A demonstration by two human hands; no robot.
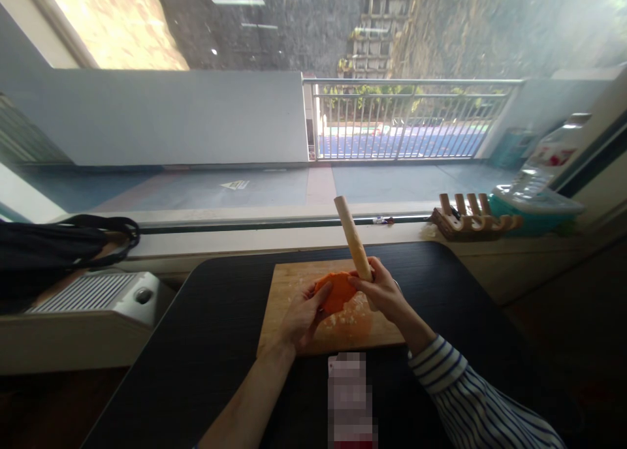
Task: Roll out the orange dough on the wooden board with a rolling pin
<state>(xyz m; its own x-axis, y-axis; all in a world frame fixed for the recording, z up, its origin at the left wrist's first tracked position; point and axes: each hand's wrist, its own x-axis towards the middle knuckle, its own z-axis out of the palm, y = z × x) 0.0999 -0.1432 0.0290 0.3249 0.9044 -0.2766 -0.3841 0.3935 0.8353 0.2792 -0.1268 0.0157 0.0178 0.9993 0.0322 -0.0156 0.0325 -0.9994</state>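
My left hand [302, 315] is curled round an orange piece of fruit or vegetable [336, 291] over a wooden cutting board [283, 291]. My right hand [383, 291] grips a pale wooden stick-like handle [351, 235] that slants up and away, its lower end pressed against the orange piece. Pale scraps lie on the board beneath both hands. The board rests on a dark table [215, 344].
A wooden rack [473, 215] and a teal container [536, 207] with a plastic bottle [551, 158] stand at the right on the window sill. A black bag [59, 247] lies over a white appliance [105, 292] at the left. A blurred object [349, 397] sits at the near table edge.
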